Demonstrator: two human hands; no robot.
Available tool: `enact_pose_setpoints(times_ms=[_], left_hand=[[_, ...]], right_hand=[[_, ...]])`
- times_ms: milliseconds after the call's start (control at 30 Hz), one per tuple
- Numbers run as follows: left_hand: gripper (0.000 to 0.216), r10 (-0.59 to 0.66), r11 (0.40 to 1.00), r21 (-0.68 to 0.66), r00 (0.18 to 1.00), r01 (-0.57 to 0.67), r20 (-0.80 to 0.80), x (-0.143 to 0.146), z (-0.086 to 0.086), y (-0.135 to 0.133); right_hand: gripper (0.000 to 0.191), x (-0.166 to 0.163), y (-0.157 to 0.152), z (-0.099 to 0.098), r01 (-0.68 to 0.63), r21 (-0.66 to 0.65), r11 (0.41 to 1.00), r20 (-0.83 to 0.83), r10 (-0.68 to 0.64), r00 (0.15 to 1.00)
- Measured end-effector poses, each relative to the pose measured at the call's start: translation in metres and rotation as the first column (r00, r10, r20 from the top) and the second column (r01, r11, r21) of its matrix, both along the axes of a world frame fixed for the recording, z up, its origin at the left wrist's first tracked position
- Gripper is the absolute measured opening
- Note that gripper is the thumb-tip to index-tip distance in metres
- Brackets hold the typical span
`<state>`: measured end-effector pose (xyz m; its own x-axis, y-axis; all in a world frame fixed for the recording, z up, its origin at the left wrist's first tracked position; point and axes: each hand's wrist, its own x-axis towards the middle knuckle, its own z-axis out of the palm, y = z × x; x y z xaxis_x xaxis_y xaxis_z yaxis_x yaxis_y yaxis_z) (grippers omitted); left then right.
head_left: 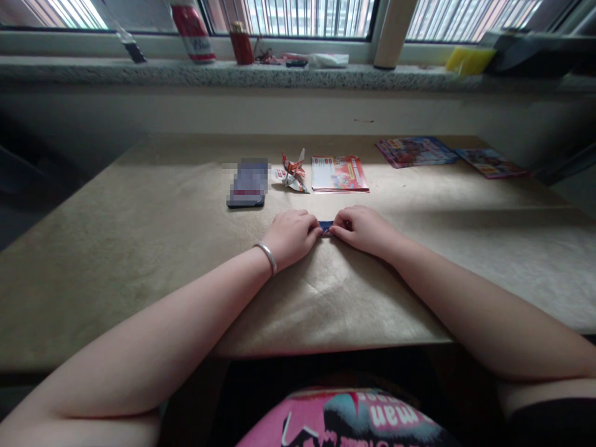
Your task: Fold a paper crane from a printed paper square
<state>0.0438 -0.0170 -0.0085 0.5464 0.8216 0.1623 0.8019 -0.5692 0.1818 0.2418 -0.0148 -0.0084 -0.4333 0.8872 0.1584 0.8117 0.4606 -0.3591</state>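
Observation:
A small piece of folded blue paper (325, 228) lies on the table between my hands, mostly covered by fingers. My left hand (293, 234), with a silver bangle on its wrist, pinches the paper's left end. On the opposite end, my right hand (361, 228) has thumb and fingertips pressed together. Just beyond them stands a folded paper crane (294, 172) in red and white. Beside it, to the right, is a stack of printed red-and-white paper sheets (339, 174). A phone (249, 182) with a blurred-out screen rests left of the crane.
Two piles of colourful printed sheets, a larger pile (416, 152) and a smaller pile (492, 162), lie at the table's back right. On the stone windowsill (153, 74) stand a red-and-white can (193, 32), a red container (241, 45) and a yellow object (470, 61). The table's (139, 267) front edge is near my body.

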Motion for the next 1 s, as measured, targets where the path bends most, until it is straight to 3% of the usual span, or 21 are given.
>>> enact_pose_setpoints(times_ms=[267, 1000], left_hand=[[0.027, 0.007, 1.0, 0.029, 0.997, -0.004, -0.08, 0.0044, 0.0019, -0.0013], [0.027, 0.048, 0.999, 0.004, 0.996, -0.048, -0.068, 0.0077, 0.003, -0.0004]], right_hand=[[0.02, -0.0033, -0.0001, -0.0002, 0.025, 0.047, 0.999, 0.078, -0.029, 0.997], [0.019, -0.0063, 0.0011, 0.0033, 0.031, 0.039, 0.999, 0.112, -0.035, 0.993]])
